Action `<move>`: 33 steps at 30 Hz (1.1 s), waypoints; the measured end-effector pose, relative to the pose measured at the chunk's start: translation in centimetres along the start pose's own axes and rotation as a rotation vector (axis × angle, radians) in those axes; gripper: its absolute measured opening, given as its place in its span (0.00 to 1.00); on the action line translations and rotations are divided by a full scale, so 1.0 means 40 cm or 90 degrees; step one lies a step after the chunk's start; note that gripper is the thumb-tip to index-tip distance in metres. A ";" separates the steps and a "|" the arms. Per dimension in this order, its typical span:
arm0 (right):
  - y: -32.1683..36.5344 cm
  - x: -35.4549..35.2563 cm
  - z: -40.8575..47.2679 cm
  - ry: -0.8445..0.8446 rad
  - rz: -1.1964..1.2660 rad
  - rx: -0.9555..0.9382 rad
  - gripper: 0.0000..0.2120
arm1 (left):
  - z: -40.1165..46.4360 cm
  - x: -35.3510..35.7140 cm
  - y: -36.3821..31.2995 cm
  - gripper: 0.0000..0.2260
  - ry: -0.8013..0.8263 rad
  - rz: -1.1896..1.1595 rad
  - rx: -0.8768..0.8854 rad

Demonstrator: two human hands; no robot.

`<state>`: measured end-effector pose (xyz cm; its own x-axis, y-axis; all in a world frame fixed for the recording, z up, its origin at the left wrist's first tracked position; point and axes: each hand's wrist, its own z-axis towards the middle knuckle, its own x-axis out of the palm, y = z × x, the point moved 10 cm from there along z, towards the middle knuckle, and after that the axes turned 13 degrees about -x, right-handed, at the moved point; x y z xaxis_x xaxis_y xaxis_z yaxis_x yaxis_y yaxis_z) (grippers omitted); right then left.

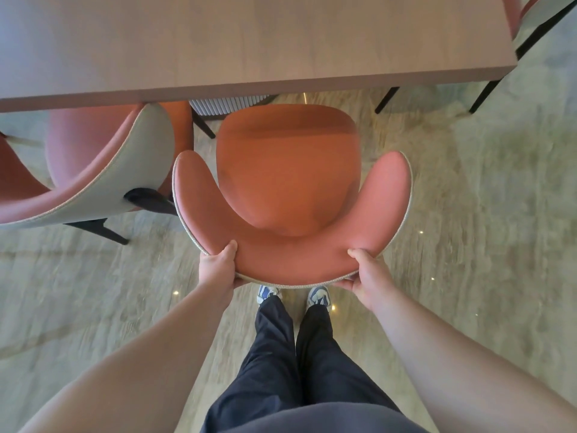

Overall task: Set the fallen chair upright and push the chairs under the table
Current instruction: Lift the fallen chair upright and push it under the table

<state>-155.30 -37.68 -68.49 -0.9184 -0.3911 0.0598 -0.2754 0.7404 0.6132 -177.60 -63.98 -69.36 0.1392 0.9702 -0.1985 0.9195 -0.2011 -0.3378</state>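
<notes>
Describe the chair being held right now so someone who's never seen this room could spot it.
Start at the long wooden table and look at its near edge. Two chairs stand there; the one you want is the orange-seated chair on the right, upright and directly before the person's feet. Unlike the neighbouring chair to the left, its curved backrest is gripped by the left hand and right hand.
</notes>
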 end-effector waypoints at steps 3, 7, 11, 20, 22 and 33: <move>0.008 0.006 0.006 0.007 -0.001 -0.005 0.09 | 0.001 0.005 -0.008 0.15 -0.002 0.002 -0.001; 0.016 0.012 0.015 0.010 0.001 0.001 0.07 | -0.002 0.015 -0.023 0.15 -0.004 0.005 -0.007; 0.024 0.016 0.019 0.003 0.002 0.002 0.08 | -0.005 0.021 -0.030 0.17 -0.012 0.010 -0.013; 0.061 0.036 0.027 0.008 -0.015 -0.013 0.06 | -0.005 0.039 -0.060 0.18 0.003 0.005 -0.019; 0.064 0.038 0.025 0.006 -0.016 -0.013 0.08 | -0.004 0.038 -0.061 0.18 0.000 0.009 -0.015; 0.100 0.003 -0.032 -0.063 -0.215 -0.088 0.28 | -0.051 0.017 -0.080 0.29 -0.009 0.153 0.032</move>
<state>-156.14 -35.46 -65.00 -0.8073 -0.5409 -0.2360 -0.5327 0.4958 0.6858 -179.70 -62.41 -66.56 0.3461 0.8916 -0.2920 0.8412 -0.4327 -0.3243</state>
